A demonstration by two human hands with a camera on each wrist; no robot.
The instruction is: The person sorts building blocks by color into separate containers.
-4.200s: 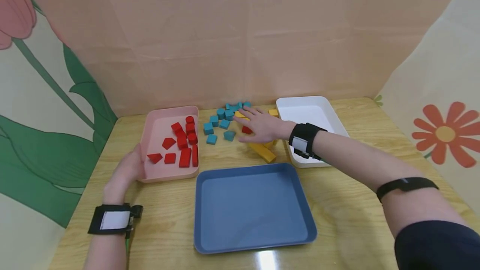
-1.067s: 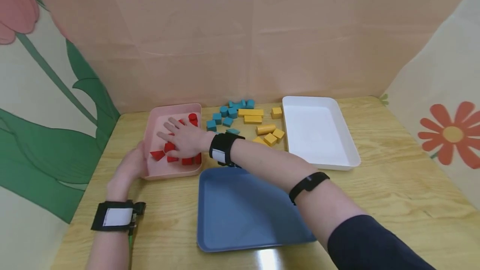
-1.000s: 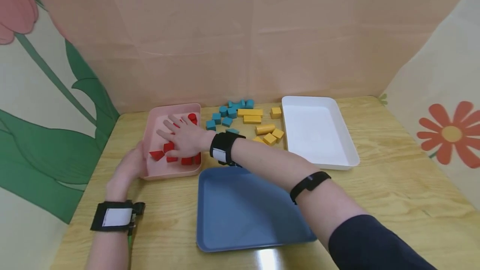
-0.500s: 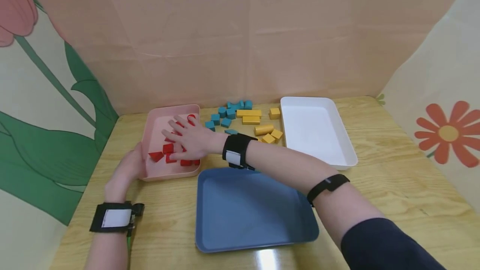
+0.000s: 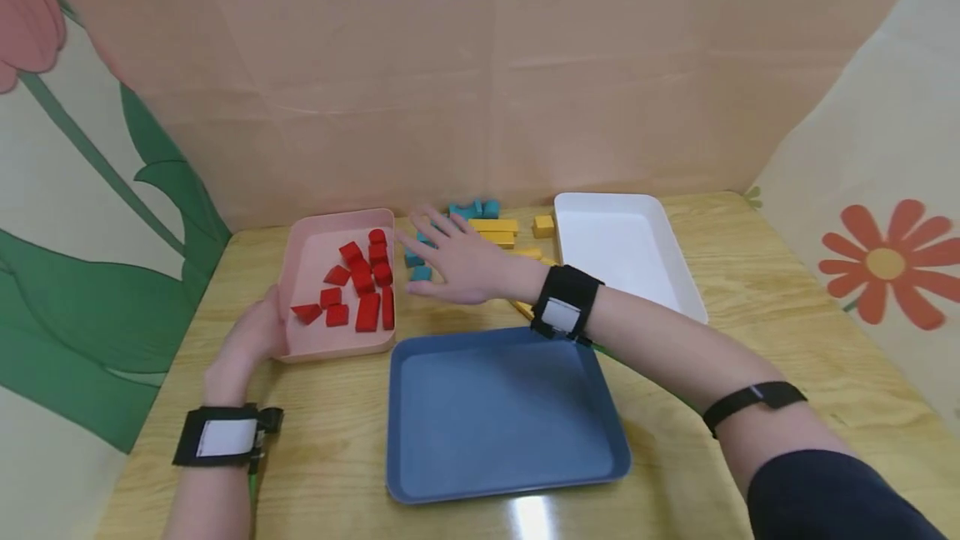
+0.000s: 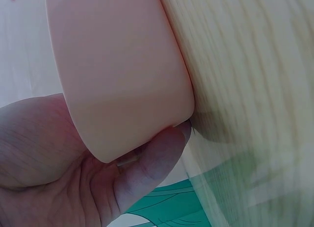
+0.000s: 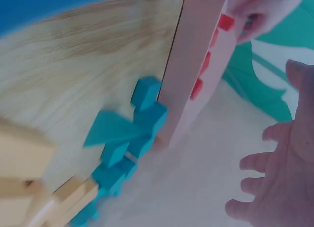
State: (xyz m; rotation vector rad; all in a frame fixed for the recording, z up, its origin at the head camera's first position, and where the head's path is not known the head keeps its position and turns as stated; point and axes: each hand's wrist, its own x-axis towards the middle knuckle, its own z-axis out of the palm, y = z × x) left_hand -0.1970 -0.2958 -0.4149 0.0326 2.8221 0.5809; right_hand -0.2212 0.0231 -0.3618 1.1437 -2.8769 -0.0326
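Note:
My left hand [image 5: 251, 336] grips the near left side of a shallow pink tray [image 5: 306, 244]. In the left wrist view its fingers curl round the corner of the pink wall [image 6: 122, 55]. Several red blocks [image 5: 362, 277] of mixed shapes lie inside that tray, mostly along its right half. Spread wide and holding nothing, my right hand [image 5: 476, 265] hovers over the loose blocks right of the tray. Teal blocks [image 7: 149, 116] show beneath and beyond it in the right wrist view. Yellow blocks [image 5: 495, 225] lie beside them, partly hidden by the hand and wrist.
A larger blue tray [image 5: 502, 415] lies in front, below the right forearm. At the back right stands a white tray [image 5: 615, 248] with nothing in it. The beige backdrop [image 5: 487, 107] rises right behind the blocks.
The right hand went left from the loose blocks into the pink tray, where one more red block now lies, then came back right, fingers spread. The left hand kept its grip on the tray.

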